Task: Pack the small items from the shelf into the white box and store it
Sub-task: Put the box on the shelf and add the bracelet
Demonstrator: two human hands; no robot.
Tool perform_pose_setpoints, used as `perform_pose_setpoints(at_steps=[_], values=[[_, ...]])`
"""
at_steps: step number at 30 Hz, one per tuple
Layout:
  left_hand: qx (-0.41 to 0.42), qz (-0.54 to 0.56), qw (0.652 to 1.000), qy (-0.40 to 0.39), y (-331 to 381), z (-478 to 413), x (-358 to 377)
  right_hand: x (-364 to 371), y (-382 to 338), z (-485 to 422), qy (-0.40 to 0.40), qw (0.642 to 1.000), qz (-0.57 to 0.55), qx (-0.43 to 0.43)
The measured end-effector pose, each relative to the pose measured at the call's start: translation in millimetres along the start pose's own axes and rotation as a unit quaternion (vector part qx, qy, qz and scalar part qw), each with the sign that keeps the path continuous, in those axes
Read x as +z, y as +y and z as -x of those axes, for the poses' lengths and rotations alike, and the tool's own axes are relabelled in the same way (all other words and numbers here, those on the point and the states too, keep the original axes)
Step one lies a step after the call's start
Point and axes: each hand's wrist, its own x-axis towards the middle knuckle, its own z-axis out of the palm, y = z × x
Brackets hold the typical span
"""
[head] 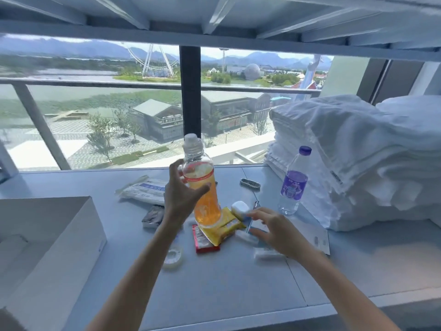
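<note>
Head view: a pale shelf (214, 287) runs in front of a window, with small items scattered across its middle.
Left hand (180, 199): wrapped round the orange bottle (207, 206) at mid-body, with the thumb across the front and the fingers (175, 166) at its left shoulder.
Right hand (276, 231): spread low over a small blue pack (254, 226); I cannot tell whether its fingers have closed on the pack.
Orange bottle: capped, mostly full and leaning a little, with its base over the yellow packet (225, 228). It is probably the heaviest item here. The plastic looks smooth and fairly stiff, so the body just below the shoulder seems the surest hold. The liquid will shift if the bottle is swung.
Flat items: the red packet (205, 243), grey sachet (152, 216) and tape roll (173, 256) look light. They are likely easiest to pinch at an edge, and the glossy wrappers may slide.
White box (71, 247): open, on the near left of the shelf, well apart from the bottle. Anything going in must clear its right wall.
Edges: the near lip of the shelf lies under the forearms. The upper shelf (214, 32) overhead limits how high the tall bottle can be lifted.
Open room: bare shelf lies between the box and the items. The right side is crowded by an upright purple-label bottle (293, 185) and a towel stack (346, 163).
</note>
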Motion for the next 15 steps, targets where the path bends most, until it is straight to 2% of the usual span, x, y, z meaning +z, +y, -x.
perform_pose_setpoints(at_steps=[5, 10, 15], values=[[-0.032, -0.073, 0.997, 0.024, -28, -50, 14, 10, 8, -28, -0.025, 0.999, -0.009, -0.027], [-0.063, -0.077, 0.994, 0.051, -48, -81, 27, 11, 23, -43, -0.041, 0.999, 0.001, -0.017], [-0.061, -0.078, 0.994, 0.033, -54, -97, 41, 15, 38, -47, -0.053, 0.998, 0.013, -0.01]])
